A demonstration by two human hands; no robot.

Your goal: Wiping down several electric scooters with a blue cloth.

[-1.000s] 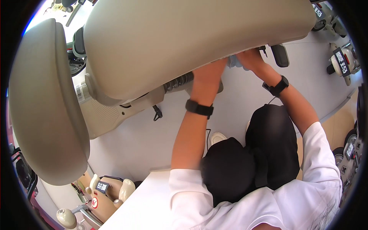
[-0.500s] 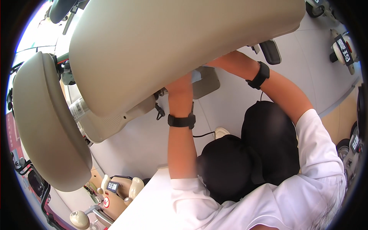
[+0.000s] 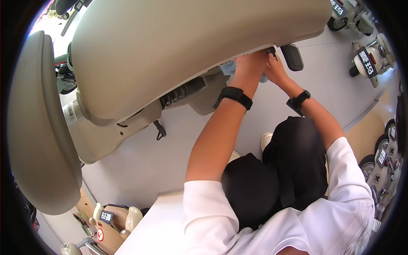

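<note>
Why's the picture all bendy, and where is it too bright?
Head view: the fisheye lens bends straight edges and leaves the corners black; head view again: glare bleaches the upper left, and the white surface at bottom looks washed out.

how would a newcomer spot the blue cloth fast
Start at the big tan seat up top. Follow its lower edge rightward to the left hand; the cloth peeks out beside it. Its pale blue sets it apart from the tan seat and nearby black wristband.

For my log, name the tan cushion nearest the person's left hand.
The broad scooter seat, directly beside the left hand; the narrower cushion is at far left.
</note>
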